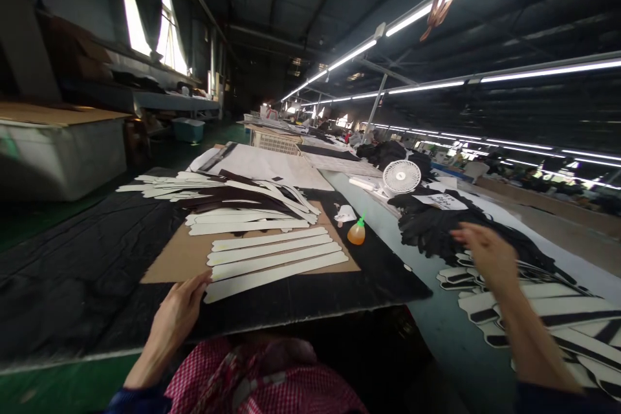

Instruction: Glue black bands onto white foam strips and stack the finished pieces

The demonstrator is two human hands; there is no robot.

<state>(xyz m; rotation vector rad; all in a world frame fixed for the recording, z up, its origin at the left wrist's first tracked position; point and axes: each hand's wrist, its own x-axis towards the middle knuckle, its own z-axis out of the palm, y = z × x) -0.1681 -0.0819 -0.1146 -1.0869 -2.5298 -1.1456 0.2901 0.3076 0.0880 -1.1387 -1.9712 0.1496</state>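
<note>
My left hand [178, 305] lies with its fingers flat at the left ends of several white strips [276, 272], touching the nearest one. These strips lie side by side on a brown cardboard sheet [167, 259]. Raised on the right, my right hand [488, 255] has loosely bent fingers, a little blurred, and nothing visible in them. It hovers by a heap of black strips [427, 233] and over a pile of white strips with black bands [557, 304]. Behind the laid-out row is a loose bundle of white and dark strips [233, 197].
A squeeze bottle [356, 233] with a green nozzle and orange liquid stands near the cardboard's right edge, beside a small white piece [345, 213]. A white fan [402, 176] stands farther back. The black-covered table [82, 272] ends near my lap. A large bin [63, 155] stands left.
</note>
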